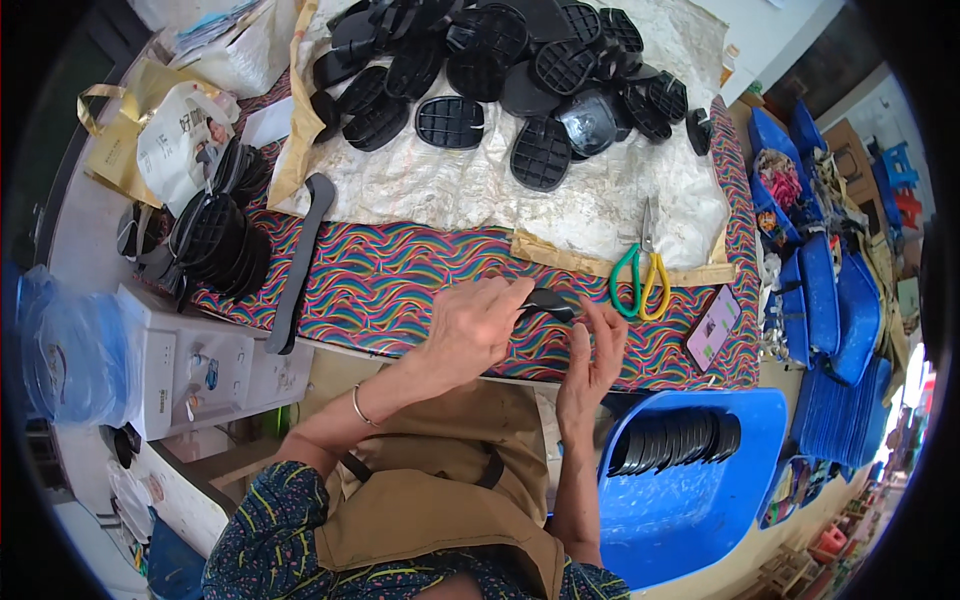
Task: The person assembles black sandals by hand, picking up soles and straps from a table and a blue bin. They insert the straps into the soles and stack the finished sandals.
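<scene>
Over the near edge of the table, my left hand point(478, 322) is closed on the left end of a small black oval piece point(549, 304), tilted and seen nearly edge-on. At its other end is my right hand point(597, 350), thumb and fingers apart, fingertips close to the piece; whether they touch it I cannot tell. Just beyond the right hand lie scissors point(647, 262) with one green and one yellow handle, blades pointing away. Farther back, a heap of black oval pieces point(450, 122) with gridded faces covers a whitish sheet point(420, 190).
A patterned cloth point(385, 265) covers the table. On it are a long black strip point(303, 260), stacked black pieces point(215, 240) at left and a phone point(712, 328) at right. Below right, a blue tub point(690, 540) holds a row of black pieces point(675, 440). More blue tubs point(840, 310) stand beyond.
</scene>
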Demonstrator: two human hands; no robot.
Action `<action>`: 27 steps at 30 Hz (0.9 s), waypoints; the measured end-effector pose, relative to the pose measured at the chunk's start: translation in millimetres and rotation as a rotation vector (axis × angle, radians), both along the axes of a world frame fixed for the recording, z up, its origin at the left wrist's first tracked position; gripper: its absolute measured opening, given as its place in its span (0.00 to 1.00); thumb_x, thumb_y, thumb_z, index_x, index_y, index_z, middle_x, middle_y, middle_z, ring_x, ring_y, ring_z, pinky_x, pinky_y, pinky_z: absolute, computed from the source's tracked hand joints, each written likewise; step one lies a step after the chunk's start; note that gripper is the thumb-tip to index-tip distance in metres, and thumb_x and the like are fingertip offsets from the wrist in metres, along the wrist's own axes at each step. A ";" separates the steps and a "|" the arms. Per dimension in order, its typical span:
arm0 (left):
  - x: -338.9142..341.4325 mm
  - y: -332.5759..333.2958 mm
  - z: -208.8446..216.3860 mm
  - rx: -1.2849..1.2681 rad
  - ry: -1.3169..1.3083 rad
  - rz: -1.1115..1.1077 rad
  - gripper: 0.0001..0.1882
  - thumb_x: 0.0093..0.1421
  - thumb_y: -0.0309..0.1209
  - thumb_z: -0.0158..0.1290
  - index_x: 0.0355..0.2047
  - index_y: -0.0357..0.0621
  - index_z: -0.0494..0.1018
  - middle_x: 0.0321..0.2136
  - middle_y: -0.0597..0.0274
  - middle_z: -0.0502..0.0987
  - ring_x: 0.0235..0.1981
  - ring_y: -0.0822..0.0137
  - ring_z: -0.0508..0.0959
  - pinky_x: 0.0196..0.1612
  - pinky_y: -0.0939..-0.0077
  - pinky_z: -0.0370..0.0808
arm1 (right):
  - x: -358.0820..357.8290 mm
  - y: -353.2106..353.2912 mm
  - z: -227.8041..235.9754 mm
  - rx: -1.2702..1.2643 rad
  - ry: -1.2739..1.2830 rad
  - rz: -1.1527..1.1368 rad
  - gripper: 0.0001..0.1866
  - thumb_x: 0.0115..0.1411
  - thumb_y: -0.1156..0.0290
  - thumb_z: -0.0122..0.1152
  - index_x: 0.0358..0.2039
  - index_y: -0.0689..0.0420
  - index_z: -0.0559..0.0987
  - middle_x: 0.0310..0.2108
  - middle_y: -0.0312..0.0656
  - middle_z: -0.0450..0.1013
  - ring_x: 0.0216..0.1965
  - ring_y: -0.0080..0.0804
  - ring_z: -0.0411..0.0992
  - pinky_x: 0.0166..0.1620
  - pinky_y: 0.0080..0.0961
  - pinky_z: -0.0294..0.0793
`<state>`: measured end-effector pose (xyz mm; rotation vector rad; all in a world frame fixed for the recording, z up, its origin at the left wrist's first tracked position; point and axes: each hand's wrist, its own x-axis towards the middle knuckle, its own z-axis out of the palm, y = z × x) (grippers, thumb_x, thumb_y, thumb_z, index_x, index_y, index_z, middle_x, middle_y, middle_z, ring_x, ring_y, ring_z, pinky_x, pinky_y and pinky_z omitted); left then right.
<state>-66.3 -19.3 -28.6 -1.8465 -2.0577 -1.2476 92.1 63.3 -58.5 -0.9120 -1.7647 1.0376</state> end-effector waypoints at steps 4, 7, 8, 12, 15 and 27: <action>-2.3 5.9 -12.4 -0.019 0.201 -0.050 0.22 0.46 0.20 0.60 0.45 0.37 0.74 0.21 0.59 0.69 0.21 0.60 0.75 0.23 0.66 0.70 | -4.3 10.6 21.0 0.177 -0.138 0.143 0.12 0.56 0.77 0.66 0.41 0.62 0.79 0.41 0.46 0.71 0.44 0.37 0.69 0.47 0.31 0.69; -2.1 9.2 -12.6 -0.043 0.203 -0.090 0.24 0.47 0.20 0.60 0.47 0.38 0.73 0.22 0.59 0.71 0.22 0.60 0.76 0.23 0.66 0.70 | -12.1 21.1 18.4 -0.213 -0.135 0.240 0.11 0.54 0.75 0.69 0.36 0.62 0.78 0.37 0.44 0.71 0.38 0.33 0.70 0.41 0.29 0.69; -2.3 10.1 -12.4 -0.058 0.197 -0.098 0.24 0.47 0.19 0.60 0.48 0.38 0.72 0.22 0.59 0.72 0.22 0.60 0.76 0.24 0.66 0.71 | -15.8 22.7 12.1 -0.202 -0.101 0.228 0.11 0.53 0.74 0.71 0.31 0.62 0.75 0.32 0.40 0.71 0.31 0.27 0.69 0.35 0.25 0.68; -2.8 15.8 -16.0 -0.026 0.051 -0.125 0.26 0.44 0.19 0.59 0.47 0.34 0.71 0.26 0.57 0.73 0.26 0.60 0.77 0.28 0.64 0.71 | -23.3 25.5 2.3 -0.445 0.149 0.287 0.08 0.58 0.74 0.66 0.29 0.57 0.73 0.25 0.26 0.65 0.28 0.13 0.62 0.32 0.16 0.61; -2.4 18.0 -21.2 0.004 0.054 -0.149 0.24 0.45 0.18 0.61 0.45 0.36 0.72 0.25 0.57 0.75 0.25 0.59 0.77 0.28 0.64 0.70 | -25.6 22.3 1.8 -0.552 0.225 0.236 0.07 0.58 0.76 0.63 0.27 0.57 0.72 0.24 0.28 0.66 0.28 0.14 0.64 0.31 0.17 0.63; 0.2 22.2 -16.1 -0.013 0.061 -0.116 0.16 0.44 0.17 0.61 0.36 0.42 0.79 0.21 0.59 0.73 0.22 0.57 0.74 0.26 0.65 0.69 | -30.4 31.5 -13.6 -0.613 0.151 0.200 0.12 0.59 0.70 0.60 0.22 0.62 0.73 0.21 0.30 0.64 0.27 0.16 0.60 0.30 0.21 0.60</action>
